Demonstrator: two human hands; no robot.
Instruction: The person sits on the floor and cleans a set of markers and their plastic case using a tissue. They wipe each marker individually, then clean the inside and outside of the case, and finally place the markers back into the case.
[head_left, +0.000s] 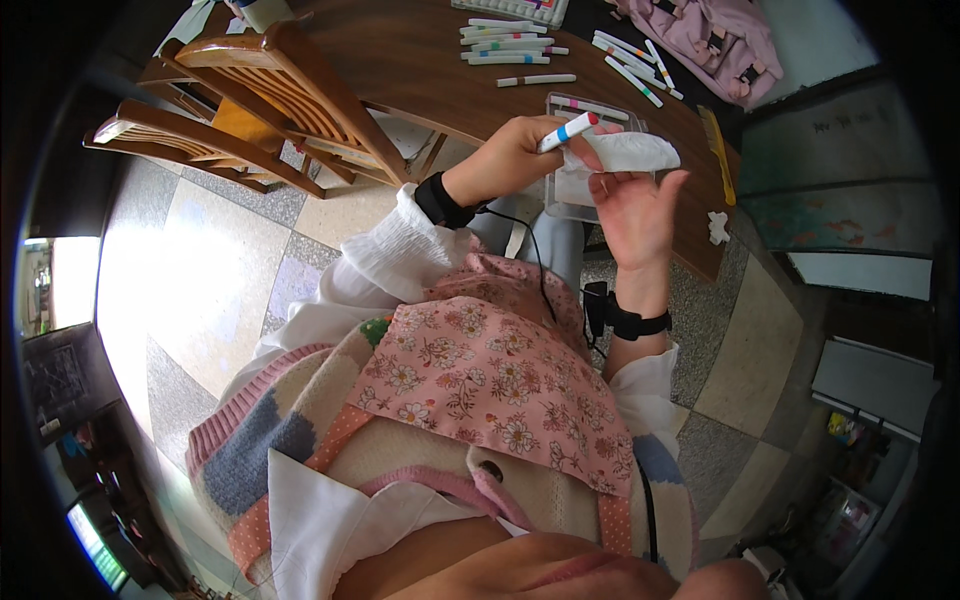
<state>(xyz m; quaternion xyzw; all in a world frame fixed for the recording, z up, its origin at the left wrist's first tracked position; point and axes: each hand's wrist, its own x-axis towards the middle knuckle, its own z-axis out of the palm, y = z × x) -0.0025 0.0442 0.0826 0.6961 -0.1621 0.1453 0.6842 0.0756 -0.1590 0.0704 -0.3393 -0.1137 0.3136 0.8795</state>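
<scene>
My left hand (517, 154) grips a white marker (564, 134) with a blue band and a red end. Its fingertips also touch a folded white tissue (634, 152). My right hand (637, 214) is turned palm up with the thumb spread out. The tissue lies across its fingers, which are partly hidden by it. Beneath both hands is a clear plastic case (556, 196) at the table's near edge. A marker with a pink band (591, 108) lies inside the case's far end.
Several white markers (510, 41) lie in a row on the brown table (405, 64), with another group (637, 67) to the right. A yellow ruler-like strip (718, 156) and crumpled tissue (718, 227) lie near the right edge. Wooden chairs (300, 97) stand left; a pink bag (709, 41) lies beyond.
</scene>
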